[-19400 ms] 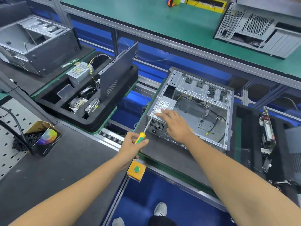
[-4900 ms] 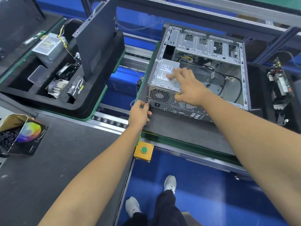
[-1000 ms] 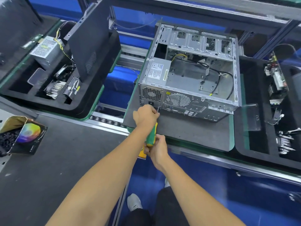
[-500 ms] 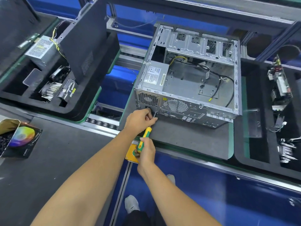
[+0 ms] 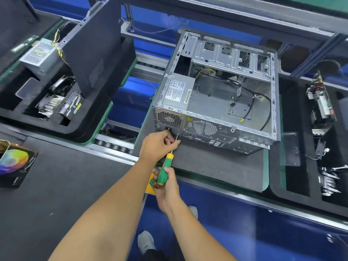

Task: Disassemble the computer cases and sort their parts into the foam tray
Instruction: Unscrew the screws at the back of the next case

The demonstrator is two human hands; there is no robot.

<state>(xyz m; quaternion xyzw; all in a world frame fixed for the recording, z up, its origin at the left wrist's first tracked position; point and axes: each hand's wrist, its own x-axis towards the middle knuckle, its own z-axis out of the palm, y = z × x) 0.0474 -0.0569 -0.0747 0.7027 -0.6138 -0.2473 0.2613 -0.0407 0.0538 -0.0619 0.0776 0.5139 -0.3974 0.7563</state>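
Just below the computer case, the right hand grips the screwdriver handle; the left hand pinches its shaft at the case's rear panel.

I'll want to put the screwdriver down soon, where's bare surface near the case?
The dark mat is bare in front of the computer case, right of your left hand. The grey bench beside the colourful box is bare too. Both foam trays are crowded.

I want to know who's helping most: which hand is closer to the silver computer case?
Left. The left hand guides the screwdriver shaft right at the computer case rear panel; the right hand grips the handle, farther back.
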